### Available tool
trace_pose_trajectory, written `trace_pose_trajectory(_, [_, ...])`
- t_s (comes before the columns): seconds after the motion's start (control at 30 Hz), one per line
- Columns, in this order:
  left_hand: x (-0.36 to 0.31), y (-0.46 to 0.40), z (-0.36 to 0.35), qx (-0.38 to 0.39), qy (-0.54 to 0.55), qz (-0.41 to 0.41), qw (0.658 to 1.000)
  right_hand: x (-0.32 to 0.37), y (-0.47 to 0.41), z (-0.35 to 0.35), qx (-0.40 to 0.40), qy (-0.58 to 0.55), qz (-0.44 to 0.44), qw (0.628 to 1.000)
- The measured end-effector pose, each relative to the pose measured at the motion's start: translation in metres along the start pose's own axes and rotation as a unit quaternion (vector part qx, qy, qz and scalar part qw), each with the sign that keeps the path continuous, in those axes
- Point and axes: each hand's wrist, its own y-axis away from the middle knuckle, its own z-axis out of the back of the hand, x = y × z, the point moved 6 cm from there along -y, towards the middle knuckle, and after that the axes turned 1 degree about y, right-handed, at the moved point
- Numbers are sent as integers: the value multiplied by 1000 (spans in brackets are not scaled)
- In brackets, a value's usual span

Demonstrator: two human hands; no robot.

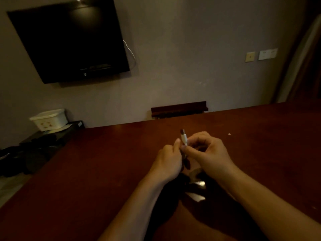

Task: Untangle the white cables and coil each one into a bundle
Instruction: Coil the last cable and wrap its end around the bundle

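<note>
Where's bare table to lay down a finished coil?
The table is bare left of the left hand, and right of the right hand save a white speck. It is crowded between the forearms, where dark objects sit.

White cable (184, 139) mostly hidden behind both hands

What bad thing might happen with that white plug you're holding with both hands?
Two things, maybe. The left hand and right hand pinch the white cable right at its plug end, so tugging there could bend or strain the plug. The room is also dim and the rest of the cable is hidden under the hands, so a leftover knot could be missed and wound into the bundle above the wooden table.
</note>
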Motion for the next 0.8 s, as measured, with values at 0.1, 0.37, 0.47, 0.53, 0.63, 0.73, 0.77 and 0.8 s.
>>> trace_pose_trajectory(0.1, [-3, 2, 5, 16, -47, -9, 999, -7, -2, -5, 49, -27, -15, 998])
trace_pose_trajectory(0.37, [5, 4, 12, -64, 128, -13, 990, -14, -9, 3, 22, 8, 0, 1000])
trace_pose_trajectory(0.47, [-4, 7, 10, -81, 95, -66, 990, -18, -10, 6, -15, 15, 4, 1000])
trace_pose_trajectory(0.53, [-11, 10, 5, -68, 54, -99, 991, -18, -10, 8, -19, 21, 8, 1000])
trace_pose_trajectory(0.63, [-12, 8, 3, -48, 54, -101, 992, -15, -10, 11, -18, 11, 18, 1000])
trace_pose_trajectory(0.73, [-4, 7, 5, -47, 127, -46, 990, -10, -8, 11, -18, 3, 24, 1000])
trace_pose_trajectory(0.77, [-1, 8, 5, -45, 154, -25, 987, -8, -8, 11, -18, 5, 27, 999])
trace_pose_trajectory(0.8, [1, 8, 5, -44, 175, -8, 984, -7, -7, 11, -17, 9, 34, 999])
